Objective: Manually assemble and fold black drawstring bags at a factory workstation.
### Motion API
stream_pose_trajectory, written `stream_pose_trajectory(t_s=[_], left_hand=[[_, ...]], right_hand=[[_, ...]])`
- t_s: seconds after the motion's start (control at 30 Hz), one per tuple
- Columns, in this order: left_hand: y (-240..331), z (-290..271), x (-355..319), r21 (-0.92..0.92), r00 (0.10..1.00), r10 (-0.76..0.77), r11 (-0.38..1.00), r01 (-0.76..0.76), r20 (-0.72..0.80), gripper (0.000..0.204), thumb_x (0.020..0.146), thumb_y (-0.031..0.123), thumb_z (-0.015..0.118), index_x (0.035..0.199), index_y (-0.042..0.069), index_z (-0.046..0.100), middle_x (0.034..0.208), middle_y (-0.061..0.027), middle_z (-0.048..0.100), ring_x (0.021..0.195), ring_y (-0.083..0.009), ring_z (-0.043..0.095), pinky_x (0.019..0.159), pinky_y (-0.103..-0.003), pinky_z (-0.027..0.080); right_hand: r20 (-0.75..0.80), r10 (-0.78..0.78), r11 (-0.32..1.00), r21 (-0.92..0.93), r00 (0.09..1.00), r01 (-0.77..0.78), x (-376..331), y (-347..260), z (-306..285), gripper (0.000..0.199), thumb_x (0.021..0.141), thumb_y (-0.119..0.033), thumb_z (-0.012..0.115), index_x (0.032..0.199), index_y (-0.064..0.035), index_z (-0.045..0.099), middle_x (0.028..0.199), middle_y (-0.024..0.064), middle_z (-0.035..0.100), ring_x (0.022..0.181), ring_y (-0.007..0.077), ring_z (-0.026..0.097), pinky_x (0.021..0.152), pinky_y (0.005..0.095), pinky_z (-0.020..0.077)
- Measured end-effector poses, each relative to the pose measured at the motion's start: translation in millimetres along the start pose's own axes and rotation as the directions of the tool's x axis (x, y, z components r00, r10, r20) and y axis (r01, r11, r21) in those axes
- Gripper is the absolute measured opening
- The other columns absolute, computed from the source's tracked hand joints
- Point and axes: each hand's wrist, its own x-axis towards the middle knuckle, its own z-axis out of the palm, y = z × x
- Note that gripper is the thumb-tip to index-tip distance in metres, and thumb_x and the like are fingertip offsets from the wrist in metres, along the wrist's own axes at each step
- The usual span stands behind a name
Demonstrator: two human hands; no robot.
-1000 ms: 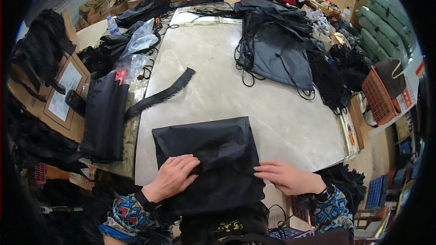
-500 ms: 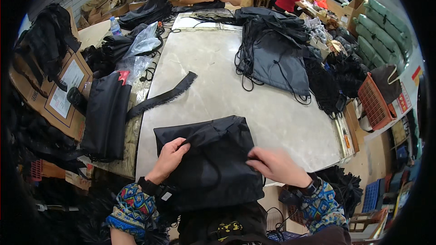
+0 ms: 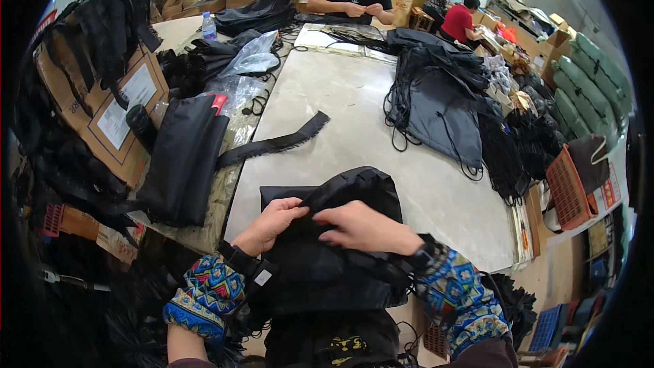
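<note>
Pinching the edge of a raised fold (image 3: pixel 364 184) in the black cloth (image 3: pixel 313 289), your left hand (image 3: pixel 270 223) sits over the near part of the pale tabletop (image 3: pixel 340 119), thumb and fingers closed on the material as far as can be judged. Your right hand (image 3: pixel 364 227) lies across the cloth, fingers curled, tips just beside the left ones; whether they grip anything cannot be told, as the contact is hidden. Cloth position: middle of the tabletop's near edge, its lower part apparently overhanging toward your body. Upper layer arches loosely; a flatter layer shows at its left corner. Judgement on technique: the material looks thin and slick, so keep the left pinch firm and close to the edge, and take up only the layer wanted with the right fingertips. Black on black hides the layers; feel for them rather than trust sight. Keep your right sleeve (image 3: pixel 449 286) from pinning the cloth's side, and let the tabletop carry most of the weight, or the overhang may drag the fold loose. The frayed black strip (image 3: pixel 279 146) at the tabletop's left side and the drawstring bags (image 3: pixel 443 119) at its far right lie well apart and need no shifting.
</note>
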Motion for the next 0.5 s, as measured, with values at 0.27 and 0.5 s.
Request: stream_pose_trajectory(t_s=[0.27,0.5], left_hand=[[-2.4,14.8,-8.4,0.285,0.978,0.211,0.937,-0.201,-0.002,0.024,0.095,0.011,0.057,0.116,0.000,0.062,0.107,-0.0023,0.066,0.095,-0.0072,0.059,0.084,-0.023,0.048],[-18.3,33.8,-33.8,0.847,0.725,0.573,0.098,-0.523,0.382,0.047,0.076,0.004,0.067,0.122,0.007,0.060,0.110,-0.0136,0.060,0.099,-0.0320,0.056,0.087,-0.037,0.049]], right_hand=[[-0.054,0.123,0.976,-0.177,0.991,-0.130,-65.6,22.9,50.7,0.017,0.090,-0.018,0.060,0.093,-0.0022,0.055,0.089,0.0179,0.062,0.080,0.0392,0.063,0.066,0.0473,0.0520],[-0.103,0.105,0.988,-0.101,0.989,-0.115,-71.2,29.0,39.4,0.024,0.088,-0.014,0.061,0.109,-0.0035,0.056,0.100,0.0179,0.061,0.091,0.0385,0.061,0.075,0.0444,0.0517]])
